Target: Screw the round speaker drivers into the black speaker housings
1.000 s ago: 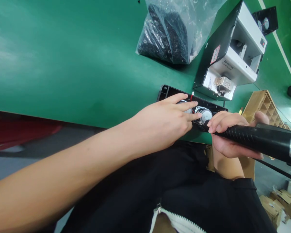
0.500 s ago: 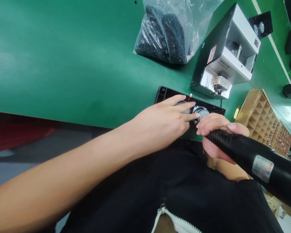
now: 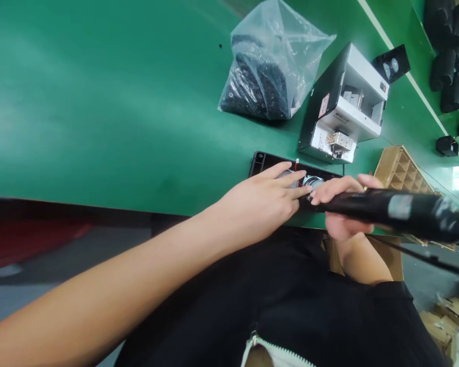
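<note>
Black and shallow, the long housing (image 3: 265, 164) lies near the front edge of the green table (image 3: 99, 112), under your left hand (image 3: 265, 201). Two round, silvery-grey speaker drivers (image 3: 312, 182) sit side by side in it, both partly covered, and a red wire (image 3: 296, 166) runs out near the far rim to a small white connector (image 3: 297, 160). You have the left fingers spread over the housing; your right hand (image 3: 338, 187) is wrapped around a black cylindrical tool (image 3: 424, 211), whose tip you hide from view. Beyond stand a clear bag (image 3: 262, 84) of dark pieces and a silver-and-black machine (image 3: 352, 121).
</note>
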Demonstrator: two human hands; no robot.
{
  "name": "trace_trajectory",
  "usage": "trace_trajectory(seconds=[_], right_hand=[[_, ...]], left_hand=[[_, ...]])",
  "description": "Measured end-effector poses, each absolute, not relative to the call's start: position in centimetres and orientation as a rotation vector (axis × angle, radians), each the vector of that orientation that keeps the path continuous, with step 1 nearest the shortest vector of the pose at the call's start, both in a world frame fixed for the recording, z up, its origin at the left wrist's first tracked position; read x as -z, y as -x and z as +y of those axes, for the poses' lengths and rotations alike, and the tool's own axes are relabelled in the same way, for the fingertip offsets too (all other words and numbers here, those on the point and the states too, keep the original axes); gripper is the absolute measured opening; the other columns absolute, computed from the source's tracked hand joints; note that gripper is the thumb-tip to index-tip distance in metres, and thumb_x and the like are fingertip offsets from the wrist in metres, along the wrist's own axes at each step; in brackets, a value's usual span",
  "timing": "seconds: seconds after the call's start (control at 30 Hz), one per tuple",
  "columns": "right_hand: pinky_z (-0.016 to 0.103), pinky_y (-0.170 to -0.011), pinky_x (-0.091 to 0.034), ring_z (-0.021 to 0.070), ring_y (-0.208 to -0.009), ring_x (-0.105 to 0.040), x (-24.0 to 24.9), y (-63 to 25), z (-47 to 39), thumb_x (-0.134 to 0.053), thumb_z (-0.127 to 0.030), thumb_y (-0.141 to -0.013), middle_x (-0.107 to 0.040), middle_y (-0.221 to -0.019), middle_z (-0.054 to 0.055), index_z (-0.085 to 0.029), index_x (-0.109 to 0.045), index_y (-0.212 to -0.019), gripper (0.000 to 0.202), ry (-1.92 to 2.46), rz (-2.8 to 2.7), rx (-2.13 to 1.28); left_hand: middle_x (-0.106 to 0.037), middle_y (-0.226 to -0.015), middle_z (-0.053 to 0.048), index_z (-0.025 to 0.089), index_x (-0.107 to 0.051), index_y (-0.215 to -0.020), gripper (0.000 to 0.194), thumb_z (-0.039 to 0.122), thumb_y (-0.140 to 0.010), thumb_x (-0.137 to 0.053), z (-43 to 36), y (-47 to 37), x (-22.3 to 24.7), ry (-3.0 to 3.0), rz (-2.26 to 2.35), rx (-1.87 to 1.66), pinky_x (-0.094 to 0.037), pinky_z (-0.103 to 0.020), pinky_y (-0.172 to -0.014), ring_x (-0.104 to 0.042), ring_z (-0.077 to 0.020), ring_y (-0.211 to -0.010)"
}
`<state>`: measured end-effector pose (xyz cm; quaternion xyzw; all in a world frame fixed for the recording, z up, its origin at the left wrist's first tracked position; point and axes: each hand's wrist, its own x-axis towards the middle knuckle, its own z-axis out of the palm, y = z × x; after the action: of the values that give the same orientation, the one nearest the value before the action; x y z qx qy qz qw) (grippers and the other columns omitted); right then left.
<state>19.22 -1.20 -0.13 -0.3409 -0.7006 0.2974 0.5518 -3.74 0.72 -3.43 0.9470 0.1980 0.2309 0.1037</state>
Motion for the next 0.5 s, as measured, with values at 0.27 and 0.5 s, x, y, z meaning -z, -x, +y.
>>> trace_trajectory(seconds=[0.27,0.5], right_hand=[[0.019,-0.041,-0.042,0.0067,-0.040,-0.045,-7.1,-19.1,7.9,-0.032,-0.079,-0.122,-0.052,-0.076,-0.007,-0.047,-0.077,-0.141,0.058,0.641,-1.363,-0.257],[0.032,-0.038,-0.038,0.0136,-0.041,-0.038,-4.6,-20.2,11.1,-0.034,-0.093,-0.113,-0.039,-0.077,-0.006,-0.048,-0.058,-0.150,0.063,0.764,-1.362,-0.406]], left_hand=[[-0.094,-0.136,-0.010,0.020,-0.090,-0.121,0.017,0.016,-0.118,-0.074,-0.1,6.2,2.2,-2.761,0.784,-1.034,-0.065,-0.048,-0.113,-0.088,-0.0304,-0.124],[-0.095,-0.136,-0.005,0.024,-0.089,-0.130,0.020,0.015,-0.117,-0.076,-0.7,7.3,4.2,-2.614,0.867,-1.031,-0.062,-0.051,-0.124,-0.089,-0.0286,-0.121]])
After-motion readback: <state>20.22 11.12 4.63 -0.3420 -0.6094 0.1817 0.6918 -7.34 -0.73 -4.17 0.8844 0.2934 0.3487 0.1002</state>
